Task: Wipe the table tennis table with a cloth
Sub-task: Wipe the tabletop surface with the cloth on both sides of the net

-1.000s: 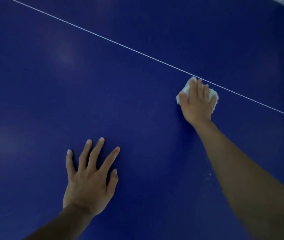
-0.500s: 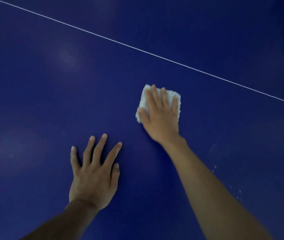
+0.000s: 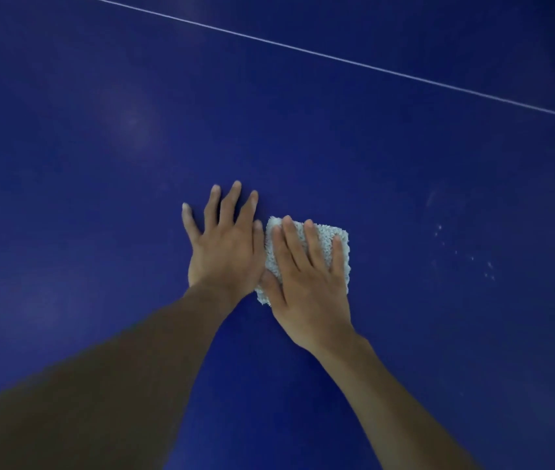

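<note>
1. Nearest to me, my left arm (image 3: 116, 368) and right arm (image 3: 388, 385) reach out close together. If I swing the right one to the left, it could bump the other and stop my wipe.
2. My left hand (image 3: 225, 245) lies flat on the blue tabletop (image 3: 99, 164). Its fingers (image 3: 228, 205) are straight and spread wide, holding nothing. I think I lean on it. If the tabletop is wet there, the hand could slip and I would tip forward.
3. My right hand (image 3: 306, 286) lies flat on the white cloth (image 3: 323, 239), just right of my left hand. Its fingers (image 3: 294, 242) are straight and press down on the cloth. They do not curl round it. So if I push fast, the cloth could bunch up or slide out from under my palm.
4. The cloth's left edge is right up against my left thumb (image 3: 257, 232). A push that way would run the cloth into that hand, and the spot under the hand would be missed.
5. Farther out on the right are little white specks (image 3: 465, 256), well apart from the cloth. If I forget that side, they will be left there.
6. Farthest away runs a thin white line (image 3: 337, 59). The part past it may be hard to reach, so I could skip it.
</note>
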